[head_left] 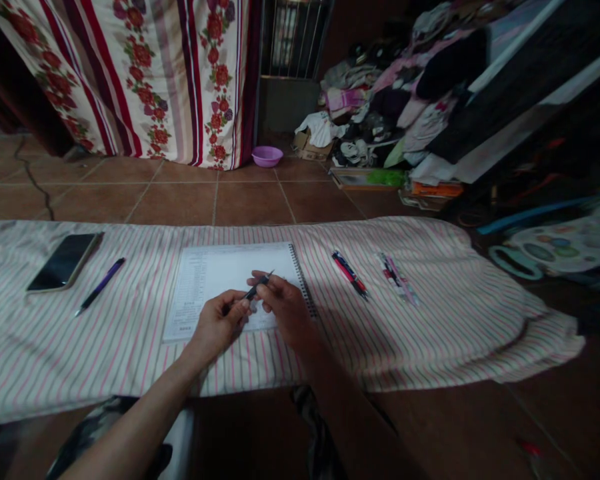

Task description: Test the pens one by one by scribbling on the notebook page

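Observation:
Between my two hands is a dark pen (253, 291), tilted with its pointed end up to the right. My left hand (223, 315) pinches its lower end, and my right hand (281, 303) has its fingers closed around the upper part near the tip. Both hands are over a spiral notebook (230, 267) with printed text down its left side and its wire binding on the right. Right of the notebook, red and dark pens (349, 273) lie together, and beyond them is a group of slim pens (397, 279). A purple and black pen (100, 287) rests at the left.
A phone (65, 262) lies at the far left of the striped cloth (445, 320) covering the table. On the tiled floor behind stand a purple basin (267, 156) and a heap of clothes (380, 100). A flowered curtain (170, 80) hangs at the back.

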The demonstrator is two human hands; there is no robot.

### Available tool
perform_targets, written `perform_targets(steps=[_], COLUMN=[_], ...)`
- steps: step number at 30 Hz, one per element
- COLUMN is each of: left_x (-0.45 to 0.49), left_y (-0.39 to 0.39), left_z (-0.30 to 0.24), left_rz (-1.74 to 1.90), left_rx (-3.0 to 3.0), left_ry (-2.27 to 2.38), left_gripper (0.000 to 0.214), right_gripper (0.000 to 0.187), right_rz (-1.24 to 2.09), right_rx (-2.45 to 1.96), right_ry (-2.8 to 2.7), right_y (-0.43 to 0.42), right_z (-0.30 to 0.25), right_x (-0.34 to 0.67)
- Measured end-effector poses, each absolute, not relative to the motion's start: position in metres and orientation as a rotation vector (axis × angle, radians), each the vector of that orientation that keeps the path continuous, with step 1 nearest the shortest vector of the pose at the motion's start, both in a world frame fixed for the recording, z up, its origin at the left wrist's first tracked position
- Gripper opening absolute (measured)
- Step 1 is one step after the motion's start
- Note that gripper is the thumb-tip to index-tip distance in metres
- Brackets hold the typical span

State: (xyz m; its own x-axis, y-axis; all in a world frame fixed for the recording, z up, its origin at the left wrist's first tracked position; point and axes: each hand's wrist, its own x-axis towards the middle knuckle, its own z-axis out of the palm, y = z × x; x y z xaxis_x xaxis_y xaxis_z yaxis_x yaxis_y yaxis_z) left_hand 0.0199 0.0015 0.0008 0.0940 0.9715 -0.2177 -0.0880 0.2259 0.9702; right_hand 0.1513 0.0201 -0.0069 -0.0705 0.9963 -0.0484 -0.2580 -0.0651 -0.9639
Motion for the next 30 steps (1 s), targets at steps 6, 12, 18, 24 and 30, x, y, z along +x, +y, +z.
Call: perform_targets(steps=[6,12,18,24,30], left_x=[0.017,0.0182,0.021,0.0197,0.0185], left_y=[0.0016,-0.0014,-0.001,0.0004,0.0012], left_z=[-0.0066,-0.0066,0.0,-0.0003,-0.0028], left_rz=[1.068,1.089,1.075,1.076,1.086], left_rx=[1.153,1.223,1.137,1.005,1.051], left_ry=[1.249,1.285,1.269,1.162,1.195], left_gripper=[0.025,0.022,0.026,0.031,0.028], right_gripper=[0.015,0.019,0.019,0.032,0.009], right_rz=[1.292,1.182,1.155,1.414,1.317], right_rx=[-1.129,-1.254,-1.295,-1.011,-1.071], right_ry=[-1.034,-1.058,-1.074,-1.042,-1.046], right_y=[0.0209,0.0207,0.0203,0.0183,0.0212], right_z=[-0.0053,-0.0069,-0.0102,-0.0064,-0.0073], right_x=[0.1477,0.1429,0.1416,0.1461,0.1495])
